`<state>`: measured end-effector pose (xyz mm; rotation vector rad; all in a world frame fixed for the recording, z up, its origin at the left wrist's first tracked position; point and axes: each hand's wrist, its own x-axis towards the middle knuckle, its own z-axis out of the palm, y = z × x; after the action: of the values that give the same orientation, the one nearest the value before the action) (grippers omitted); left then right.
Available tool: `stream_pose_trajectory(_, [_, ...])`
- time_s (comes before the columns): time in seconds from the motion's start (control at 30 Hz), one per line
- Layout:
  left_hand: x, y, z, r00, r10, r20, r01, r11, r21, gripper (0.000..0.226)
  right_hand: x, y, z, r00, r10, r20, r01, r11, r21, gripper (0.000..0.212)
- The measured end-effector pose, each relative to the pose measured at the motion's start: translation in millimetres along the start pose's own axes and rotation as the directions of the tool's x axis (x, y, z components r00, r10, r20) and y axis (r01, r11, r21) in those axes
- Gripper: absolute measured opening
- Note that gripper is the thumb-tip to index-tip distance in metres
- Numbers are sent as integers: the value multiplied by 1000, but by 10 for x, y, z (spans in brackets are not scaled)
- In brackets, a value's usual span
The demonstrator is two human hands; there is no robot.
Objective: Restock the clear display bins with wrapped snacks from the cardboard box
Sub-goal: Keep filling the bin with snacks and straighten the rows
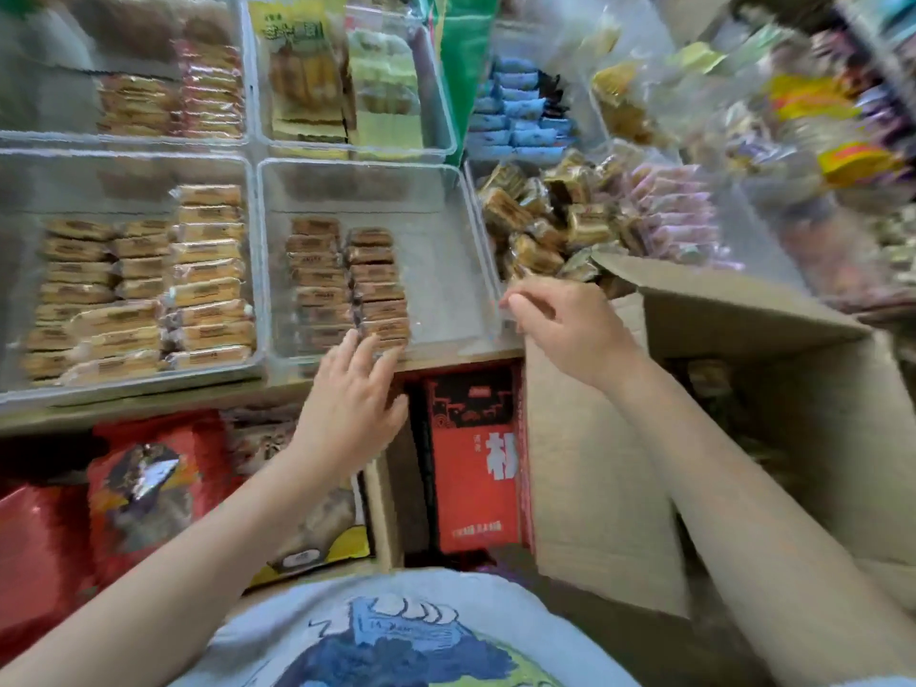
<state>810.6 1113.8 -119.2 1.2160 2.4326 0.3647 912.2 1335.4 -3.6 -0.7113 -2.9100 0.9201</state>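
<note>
hands apart: left hand [354, 389] flat-fingered at near rim of clear bin [446, 250], touching wrapped snacks [347, 285]; right hand [560, 324] loosely curled, holding nothing, above cardboard box [743, 389] at right.

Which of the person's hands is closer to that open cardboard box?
The right hand. It hovers at the cardboard box, just beside its raised flap. The left hand is further away, fingers at the front of the clear bin with two rows of brown snacks.
</note>
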Motion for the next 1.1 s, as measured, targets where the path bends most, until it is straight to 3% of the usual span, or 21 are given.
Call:
stream_pose_trajectory(0.13, [-263,809,109,974,200,102,-166,947,-275,61,-721,385,-449,970,70,-234,-70,998,9,22])
stream_pose_trajectory(0.27, [-426,1517,159,951,308,24,-280,893,-352,63,-1226,885,-690,957,156,-244,-161,987,2,22])
stream_pose_trajectory(0.37, [-520,1958,245,955,291,-49,-286,869,-403,65,-1399,1321,-734,972,205,-116,-218,970,-105,25])
stream_pose_trajectory(0.5, [-566,2450,465,967,225,-122,-256,867,-428,65,-1525,1830,-687,973,182,143,-139,953,-268,27])
stream_pose_trajectory(0.77, [-502,2644,666,965,100,-242,-192,898,-395,64,-1200,2646,-111,848,171,502,75,899,-432,31])
stream_pose_trajectory(0.87, [-515,2704,656,969,41,-242,-140,902,-409,66,-1119,2841,401,787,140,601,200,863,-464,27])
stream_pose_trajectory(0.93, [-530,2744,659,967,19,-252,-122,909,-399,68,-1129,2961,736,755,134,642,258,840,-478,36])
stream_pose_trajectory(1.03, [-539,2750,668,967,2,-254,-100,921,-375,68,-1150,3115,1122,769,123,627,313,784,-537,54])
stream_pose_trajectory(1.1, [-538,2745,680,970,-8,-243,-87,922,-377,67,-1126,3166,1222,755,131,643,296,807,-512,60])
